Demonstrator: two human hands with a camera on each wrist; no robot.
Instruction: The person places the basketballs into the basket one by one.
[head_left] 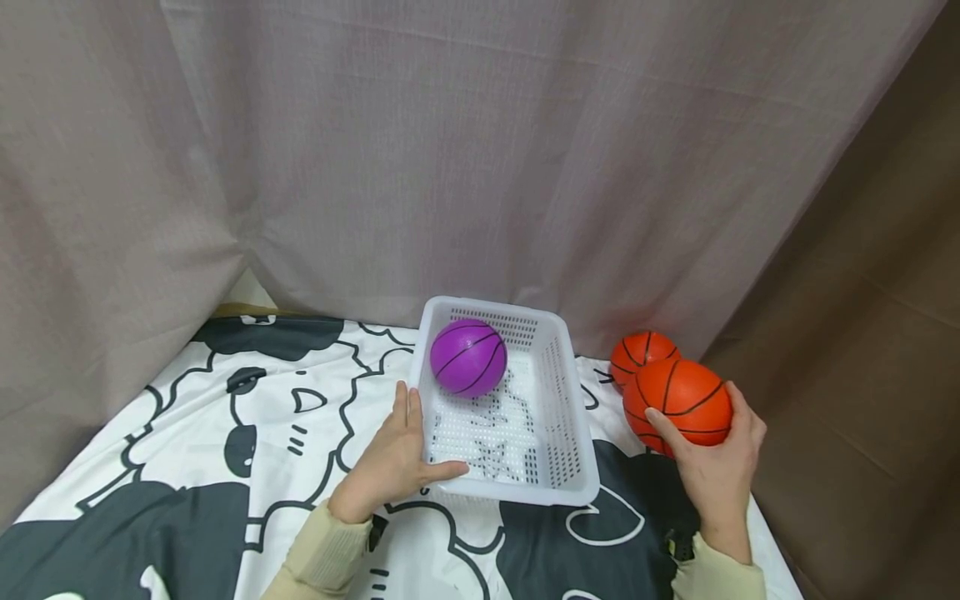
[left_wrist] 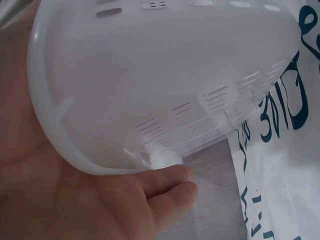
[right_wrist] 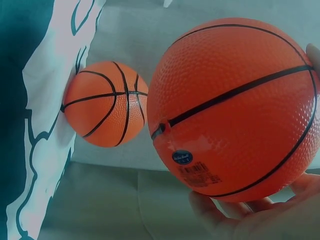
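A white perforated plastic basket (head_left: 577, 450) rests on the patterned cloth, with a purple toy basketball (head_left: 468, 358) inside near its far left corner. My left hand (head_left: 397, 462) lies against the near left corner of the basket, its fingers straight along the outer wall and its thumb on the near rim. In the left wrist view, the palm touches the basket's rounded rim (left_wrist: 37, 95). My right hand (head_left: 723, 458) grips a large orange toy basketball (head_left: 678, 404), thumb on one side and fingers round the other. Behind that ball sits a smaller orange basketball (right_wrist: 105, 104).
Black-and-white cartoon cloth (head_left: 292, 442) covers the table. A grey-beige curtain (head_left: 480, 150) hangs behind it, and darker brown fabric (head_left: 862, 400) hangs along the right side.
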